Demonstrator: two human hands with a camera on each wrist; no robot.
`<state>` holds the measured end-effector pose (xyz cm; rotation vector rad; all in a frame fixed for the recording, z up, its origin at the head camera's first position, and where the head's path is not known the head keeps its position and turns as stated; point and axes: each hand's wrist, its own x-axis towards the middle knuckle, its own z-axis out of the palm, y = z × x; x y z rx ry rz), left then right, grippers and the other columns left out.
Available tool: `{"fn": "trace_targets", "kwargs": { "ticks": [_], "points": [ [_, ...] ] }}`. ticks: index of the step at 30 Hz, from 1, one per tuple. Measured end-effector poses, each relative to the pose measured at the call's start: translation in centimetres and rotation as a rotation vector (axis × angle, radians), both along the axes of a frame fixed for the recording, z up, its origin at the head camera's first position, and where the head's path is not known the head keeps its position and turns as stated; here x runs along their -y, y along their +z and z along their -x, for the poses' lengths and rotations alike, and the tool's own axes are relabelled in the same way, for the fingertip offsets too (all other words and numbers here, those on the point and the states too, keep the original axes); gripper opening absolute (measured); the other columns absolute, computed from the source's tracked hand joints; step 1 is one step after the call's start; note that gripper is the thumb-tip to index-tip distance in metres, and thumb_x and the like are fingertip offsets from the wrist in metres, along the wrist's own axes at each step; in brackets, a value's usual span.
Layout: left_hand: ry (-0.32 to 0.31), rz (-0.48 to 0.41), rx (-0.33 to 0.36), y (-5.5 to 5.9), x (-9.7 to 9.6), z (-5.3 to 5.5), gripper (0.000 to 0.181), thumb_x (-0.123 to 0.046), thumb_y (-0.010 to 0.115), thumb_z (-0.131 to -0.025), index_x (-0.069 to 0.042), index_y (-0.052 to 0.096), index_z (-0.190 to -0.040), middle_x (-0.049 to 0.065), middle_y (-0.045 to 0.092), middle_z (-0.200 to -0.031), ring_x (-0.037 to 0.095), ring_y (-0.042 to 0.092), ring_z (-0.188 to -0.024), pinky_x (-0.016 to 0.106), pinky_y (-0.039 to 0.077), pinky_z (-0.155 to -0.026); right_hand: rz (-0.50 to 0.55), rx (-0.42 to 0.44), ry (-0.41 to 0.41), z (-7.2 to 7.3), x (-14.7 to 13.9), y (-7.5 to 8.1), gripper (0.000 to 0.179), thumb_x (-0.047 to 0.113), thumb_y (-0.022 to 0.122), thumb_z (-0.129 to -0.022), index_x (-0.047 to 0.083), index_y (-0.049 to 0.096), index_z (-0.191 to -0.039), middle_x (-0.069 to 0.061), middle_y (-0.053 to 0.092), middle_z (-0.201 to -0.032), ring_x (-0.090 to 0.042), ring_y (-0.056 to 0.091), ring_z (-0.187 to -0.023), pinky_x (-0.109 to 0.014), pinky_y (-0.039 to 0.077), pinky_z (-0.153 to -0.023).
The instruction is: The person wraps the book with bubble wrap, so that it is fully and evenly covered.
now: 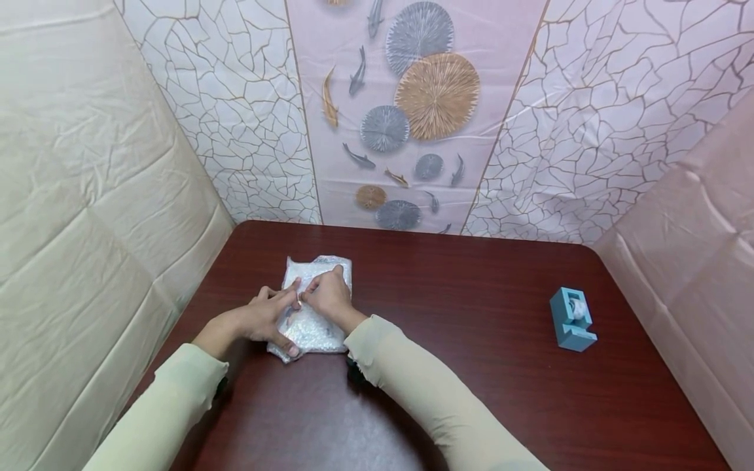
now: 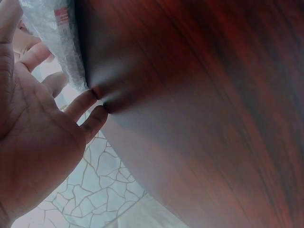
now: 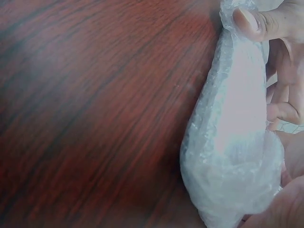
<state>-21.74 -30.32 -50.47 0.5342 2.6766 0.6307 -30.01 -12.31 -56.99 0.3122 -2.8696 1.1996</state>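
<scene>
A flat package in clear bubble wrap [image 1: 318, 333] lies on the dark red-brown table, left of the middle. My left hand [image 1: 268, 317] rests on its left side with the fingers spread; in the right wrist view, the left thumb [image 3: 249, 23] presses on one end of the wrap. My right hand [image 1: 331, 296] is over the package's upper part, with curled fingers pinching at the wrap close to the left fingertips. What lies between those fingertips is too small to make out. In the left wrist view, a small red mark [image 2: 61, 15] shows on the wrap.
A light blue tape dispenser [image 1: 564, 327] with a roll of tape [image 1: 578, 309] stands toward the right side of the table [image 1: 448, 314]. Cream padded cloth [image 1: 76, 216] hangs along the left side, and a patterned sheet [image 1: 253, 98] covers the back.
</scene>
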Motion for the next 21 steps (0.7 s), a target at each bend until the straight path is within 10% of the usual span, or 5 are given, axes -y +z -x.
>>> {"fn": "trace_targets", "kwargs": {
  "ticks": [21],
  "points": [
    [-0.026, 0.006, 0.000, 0.55, -0.25, -0.21, 0.076, -0.057, 0.100, -0.071, -0.022, 0.055, -0.122, 0.020, 0.008, -0.186, 0.047, 0.033, -0.141, 0.071, 0.042, -0.111, -0.164, 0.035, -0.010, 0.93, 0.37, 0.31, 0.040, 0.045, 0.096, -0.081, 0.021, 0.065, -0.075, -0.015, 0.061, -0.125, -0.030, 0.068, -0.085, -0.041, 0.059, -0.075]
  ]
}}
